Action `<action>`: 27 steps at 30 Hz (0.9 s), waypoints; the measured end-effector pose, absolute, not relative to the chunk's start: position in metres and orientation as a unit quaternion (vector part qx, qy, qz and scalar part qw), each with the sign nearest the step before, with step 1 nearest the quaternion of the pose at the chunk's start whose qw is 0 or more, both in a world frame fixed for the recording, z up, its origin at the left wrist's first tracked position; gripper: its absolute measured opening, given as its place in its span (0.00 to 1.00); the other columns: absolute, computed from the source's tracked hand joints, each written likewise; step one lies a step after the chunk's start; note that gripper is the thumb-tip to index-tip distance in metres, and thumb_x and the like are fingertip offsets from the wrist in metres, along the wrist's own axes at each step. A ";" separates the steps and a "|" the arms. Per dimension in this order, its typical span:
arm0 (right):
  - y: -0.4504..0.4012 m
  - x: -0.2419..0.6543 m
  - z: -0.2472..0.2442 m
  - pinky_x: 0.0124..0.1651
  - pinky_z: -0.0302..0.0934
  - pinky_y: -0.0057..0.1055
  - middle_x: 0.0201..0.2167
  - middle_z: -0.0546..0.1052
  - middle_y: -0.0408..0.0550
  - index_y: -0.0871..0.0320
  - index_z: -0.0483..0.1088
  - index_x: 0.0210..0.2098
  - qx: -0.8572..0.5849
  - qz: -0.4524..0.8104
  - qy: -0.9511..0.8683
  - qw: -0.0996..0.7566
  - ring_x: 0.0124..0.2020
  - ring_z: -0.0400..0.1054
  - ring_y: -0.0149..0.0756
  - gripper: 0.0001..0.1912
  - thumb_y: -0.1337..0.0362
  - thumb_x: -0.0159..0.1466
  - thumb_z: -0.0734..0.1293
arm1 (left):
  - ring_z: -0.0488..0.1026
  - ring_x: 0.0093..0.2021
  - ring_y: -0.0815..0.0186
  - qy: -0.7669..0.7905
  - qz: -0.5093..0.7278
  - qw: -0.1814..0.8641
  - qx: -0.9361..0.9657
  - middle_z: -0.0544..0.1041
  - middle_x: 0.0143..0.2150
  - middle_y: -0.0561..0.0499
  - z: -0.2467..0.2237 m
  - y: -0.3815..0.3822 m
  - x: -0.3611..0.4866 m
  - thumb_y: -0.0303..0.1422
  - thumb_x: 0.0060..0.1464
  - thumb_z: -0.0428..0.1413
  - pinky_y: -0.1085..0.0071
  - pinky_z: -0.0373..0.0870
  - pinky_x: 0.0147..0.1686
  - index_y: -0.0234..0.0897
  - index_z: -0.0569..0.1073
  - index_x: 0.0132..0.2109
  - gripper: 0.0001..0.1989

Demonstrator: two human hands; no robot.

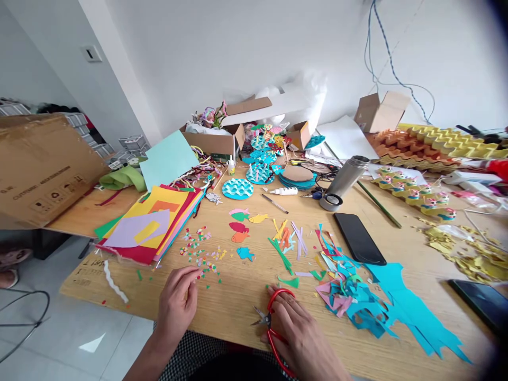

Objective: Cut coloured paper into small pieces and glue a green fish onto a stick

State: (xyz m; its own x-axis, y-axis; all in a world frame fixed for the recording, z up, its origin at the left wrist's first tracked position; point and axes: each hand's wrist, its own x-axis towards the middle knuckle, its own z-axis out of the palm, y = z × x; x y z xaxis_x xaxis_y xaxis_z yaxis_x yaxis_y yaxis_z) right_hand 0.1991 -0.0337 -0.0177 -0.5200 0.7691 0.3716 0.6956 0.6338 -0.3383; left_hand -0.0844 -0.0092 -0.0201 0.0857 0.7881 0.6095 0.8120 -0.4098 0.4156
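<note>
My left hand (179, 296) is at the table's front edge, fingers curled together. Its fingertips reach the scatter of tiny coloured paper bits (204, 264); whether one is pinched there is too small to tell. My right hand (296, 323) lies palm down on the wood with red-handled scissors (273, 325) around its fingers. Their short blades point left and stand slightly apart. Ahead of both hands lie paper fish: a blue fish (245, 254), an orange fish (239, 236) and a yellow fish (259, 218). Thin paper strips (281, 255) are in front of my right hand.
Coloured paper sheets (159, 222) are stacked at left. Blue paper scraps (357, 307) and a black phone (359, 238) lie at right, near a steel flask (347, 177). Behind stand blue wavy discs (238, 188), a white glue bottle (286, 191) and a cardboard box (214, 143).
</note>
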 end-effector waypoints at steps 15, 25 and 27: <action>-0.035 0.218 -0.018 0.50 0.67 0.38 0.49 0.74 0.59 0.61 0.66 0.45 -0.446 0.010 -0.870 0.208 0.51 0.69 0.47 0.12 0.65 0.62 0.60 | 0.72 0.44 0.64 -0.518 -0.429 -0.012 -0.740 0.74 0.41 0.48 -0.024 0.001 -0.074 0.19 0.55 0.48 0.66 0.70 0.44 0.38 0.73 0.44 0.15; -0.034 0.259 -0.025 0.37 0.71 0.32 0.37 0.80 0.56 0.61 0.67 0.42 -0.418 -0.115 -0.881 0.190 0.39 0.76 0.43 0.16 0.57 0.67 0.55 | 0.71 0.42 0.64 -0.552 -0.435 0.021 -0.711 0.74 0.40 0.48 -0.026 -0.004 -0.090 0.19 0.56 0.47 0.65 0.70 0.43 0.38 0.72 0.42 0.14; -0.038 0.271 -0.033 0.38 0.70 0.32 0.40 0.79 0.58 0.64 0.67 0.45 -0.409 -0.141 -0.882 0.188 0.41 0.76 0.45 0.19 0.55 0.66 0.57 | 0.71 0.43 0.63 -0.554 -0.431 0.020 -0.712 0.74 0.41 0.47 -0.026 -0.002 -0.089 0.19 0.56 0.47 0.63 0.70 0.43 0.38 0.72 0.43 0.14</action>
State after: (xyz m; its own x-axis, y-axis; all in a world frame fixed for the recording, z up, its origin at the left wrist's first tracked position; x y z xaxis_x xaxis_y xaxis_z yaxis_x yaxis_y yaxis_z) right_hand 0.2708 -0.0375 -0.0331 -0.5951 0.6675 0.4474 0.7740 0.6260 0.0956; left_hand -0.0895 -0.0018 -0.0260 0.0138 0.7712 0.6365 0.8063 -0.3851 0.4490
